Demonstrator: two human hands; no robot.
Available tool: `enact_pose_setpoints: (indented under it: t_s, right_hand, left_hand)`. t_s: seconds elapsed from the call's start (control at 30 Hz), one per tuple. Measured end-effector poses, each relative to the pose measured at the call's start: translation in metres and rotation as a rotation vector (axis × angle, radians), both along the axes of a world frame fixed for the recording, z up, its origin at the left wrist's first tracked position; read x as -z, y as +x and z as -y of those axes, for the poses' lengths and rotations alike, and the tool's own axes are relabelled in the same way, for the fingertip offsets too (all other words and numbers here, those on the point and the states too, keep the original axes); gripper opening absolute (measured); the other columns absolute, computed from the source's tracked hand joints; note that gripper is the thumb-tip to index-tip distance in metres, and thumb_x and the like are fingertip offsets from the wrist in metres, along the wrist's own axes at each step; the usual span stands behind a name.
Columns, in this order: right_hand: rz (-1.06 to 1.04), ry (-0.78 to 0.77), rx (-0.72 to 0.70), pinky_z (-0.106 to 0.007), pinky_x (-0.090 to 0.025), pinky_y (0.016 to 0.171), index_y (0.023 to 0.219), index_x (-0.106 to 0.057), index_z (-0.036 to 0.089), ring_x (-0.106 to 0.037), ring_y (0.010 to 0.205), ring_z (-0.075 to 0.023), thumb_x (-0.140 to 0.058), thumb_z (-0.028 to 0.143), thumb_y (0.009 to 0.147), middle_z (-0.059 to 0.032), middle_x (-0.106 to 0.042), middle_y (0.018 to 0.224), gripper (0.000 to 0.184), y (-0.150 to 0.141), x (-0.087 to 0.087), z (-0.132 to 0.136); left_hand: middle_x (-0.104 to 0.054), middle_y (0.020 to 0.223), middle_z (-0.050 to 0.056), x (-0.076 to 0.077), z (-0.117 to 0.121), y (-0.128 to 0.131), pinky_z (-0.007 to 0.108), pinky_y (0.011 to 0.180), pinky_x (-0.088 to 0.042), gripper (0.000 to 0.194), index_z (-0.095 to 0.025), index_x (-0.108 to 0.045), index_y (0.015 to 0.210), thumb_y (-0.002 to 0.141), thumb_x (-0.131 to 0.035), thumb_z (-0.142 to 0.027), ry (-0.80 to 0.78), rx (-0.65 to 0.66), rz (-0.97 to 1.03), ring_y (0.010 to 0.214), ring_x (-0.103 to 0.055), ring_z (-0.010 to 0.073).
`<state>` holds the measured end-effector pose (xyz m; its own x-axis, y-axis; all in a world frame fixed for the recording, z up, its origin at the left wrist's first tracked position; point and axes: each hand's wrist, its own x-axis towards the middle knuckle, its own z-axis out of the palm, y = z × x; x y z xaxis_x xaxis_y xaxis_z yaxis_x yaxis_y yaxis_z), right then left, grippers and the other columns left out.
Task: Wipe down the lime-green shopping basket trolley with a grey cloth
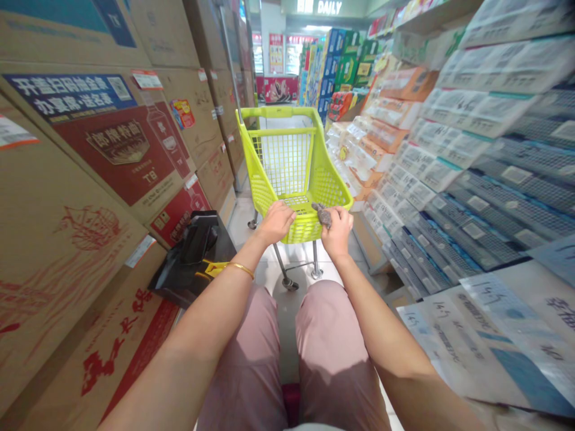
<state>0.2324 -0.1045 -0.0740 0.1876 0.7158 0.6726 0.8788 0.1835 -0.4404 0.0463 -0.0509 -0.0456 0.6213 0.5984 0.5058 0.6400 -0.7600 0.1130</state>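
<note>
A lime-green plastic shopping cart (287,161) stands in a narrow store aisle straight ahead of me, its basket showing nothing inside. My left hand (276,220) is closed over the near rim of the cart. My right hand (336,230) grips the same rim a little to the right, and it also holds a small dark grey object (322,214) that I cannot make out. A gold bangle (240,269) sits on my left wrist. My legs in pink trousers fill the bottom of the view.
Stacked cardboard cartons (112,149) wall the left side. A black bag or box (193,251) lies on the floor at their foot. Shelves of packaged tissue (449,155) line the right. Colourful boxes (341,66) stand at the far end.
</note>
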Motion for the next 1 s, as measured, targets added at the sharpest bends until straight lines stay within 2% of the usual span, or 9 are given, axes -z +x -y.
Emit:
enact_pose_setpoints:
  t_s: [0.07, 0.17, 0.37, 0.47, 0.67, 1.0]
  right_hand:
    - [-0.045, 0.017, 0.035, -0.040, -0.036, 0.087, 0.103, -0.060, 0.021, -0.042, 0.103, -0.0263, -0.044, 0.014, 0.072, -0.0104, -0.052, 0.111, 0.035, 0.002, 0.000, -0.002]
    - [-0.060, 0.010, 0.006, -0.040, -0.036, 0.088, 0.103, -0.061, 0.020, -0.043, 0.103, -0.0259, -0.044, 0.015, 0.073, -0.0108, -0.052, 0.111, 0.035, -0.004, -0.002, -0.005]
    - [0.064, -0.084, -0.236, -0.038, -0.033, 0.090, 0.107, -0.061, 0.018, -0.042, 0.102, -0.0251, -0.044, 0.014, 0.076, -0.0103, -0.054, 0.114, 0.036, -0.034, -0.012, -0.007]
    - [0.115, -0.113, -0.281, -0.038, -0.033, 0.089, 0.109, -0.061, 0.018, -0.041, 0.100, -0.0250, -0.043, 0.013, 0.077, -0.0101, -0.054, 0.115, 0.037, -0.040, -0.016, -0.007]
    - [0.151, -0.113, -0.276, -0.036, -0.035, 0.089, 0.108, -0.062, 0.018, -0.043, 0.100, -0.0240, -0.045, 0.013, 0.077, -0.0093, -0.056, 0.112, 0.036, -0.022, -0.017, -0.008]
    - [-0.003, -0.013, -0.115, -0.039, -0.035, 0.090, 0.099, -0.064, 0.020, -0.047, 0.101, -0.0248, -0.045, 0.014, 0.074, -0.0084, -0.059, 0.110, 0.031, 0.022, -0.004, -0.017]
  left_hand:
    - [-0.057, 0.075, 0.007, 0.003, -0.002, -0.001, 0.040, 0.087, -0.039, 0.041, -0.019, -0.054, 0.070, 0.094, -0.024, -0.035, -0.005, -0.008, 0.027, 0.084, -0.049, 0.0215]
    - [-0.056, 0.073, 0.006, 0.005, -0.004, -0.003, 0.041, 0.090, -0.038, 0.041, -0.019, -0.052, 0.068, 0.094, -0.024, -0.035, -0.010, -0.018, 0.063, 0.083, -0.049, 0.0208]
    - [-0.056, 0.073, 0.006, 0.004, -0.003, -0.002, 0.041, 0.093, -0.038, 0.033, -0.020, -0.052, 0.068, 0.091, -0.030, -0.030, -0.029, -0.032, 0.073, 0.082, -0.049, 0.0208]
    - [-0.057, 0.075, 0.006, 0.005, -0.004, -0.002, 0.043, 0.095, -0.037, 0.029, -0.019, -0.053, 0.071, 0.089, -0.032, -0.027, -0.037, -0.037, 0.071, 0.084, -0.050, 0.0211]
    - [-0.057, 0.076, 0.005, 0.006, -0.004, 0.002, 0.041, 0.095, -0.037, 0.035, -0.019, -0.053, 0.072, 0.093, -0.028, -0.031, -0.040, -0.027, 0.064, 0.083, -0.049, 0.0197]
    - [-0.057, 0.075, 0.006, 0.001, 0.001, 0.019, 0.037, 0.087, -0.038, 0.039, -0.019, -0.050, 0.068, 0.094, -0.025, -0.034, -0.054, -0.011, 0.008, 0.081, -0.046, 0.0197]
